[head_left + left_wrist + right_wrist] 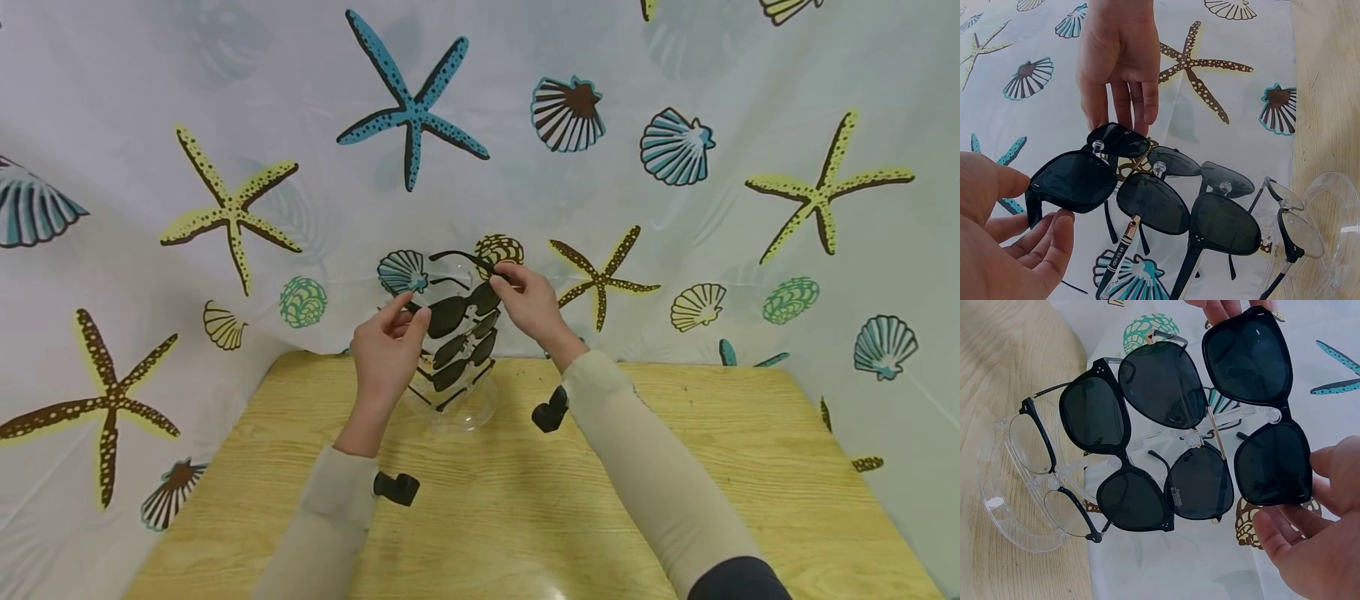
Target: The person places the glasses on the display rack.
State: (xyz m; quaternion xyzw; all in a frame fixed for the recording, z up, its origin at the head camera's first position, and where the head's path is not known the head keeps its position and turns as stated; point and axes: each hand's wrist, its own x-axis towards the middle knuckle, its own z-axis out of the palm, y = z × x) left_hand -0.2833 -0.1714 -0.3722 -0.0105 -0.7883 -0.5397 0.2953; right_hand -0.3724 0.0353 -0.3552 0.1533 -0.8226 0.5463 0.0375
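Note:
A pair of black sunglasses (447, 317) sits at the top peg of a clear plastic eyewear stand (988, 481). My left hand (385, 354) pinches its left end near the hinge, thumb in front and fingers behind. At the other end, my right hand (534, 307) grips the corner of the frame between thumb and fingers. Lower on the stand hang gold-armed sunglasses (1163, 384), another black pair of sunglasses (1092, 415), and half-rimmed clear-lens glasses (1029, 444) at the bottom. In the left wrist view, the lenses partly cover the right hand's fingertips (1138, 115).
The stand's round base rests on a wooden table (525, 508), near its back edge. Behind and at both sides hangs a white cloth (517, 196) printed with starfish and shells. Small black cameras (397, 489) are strapped at both wrists.

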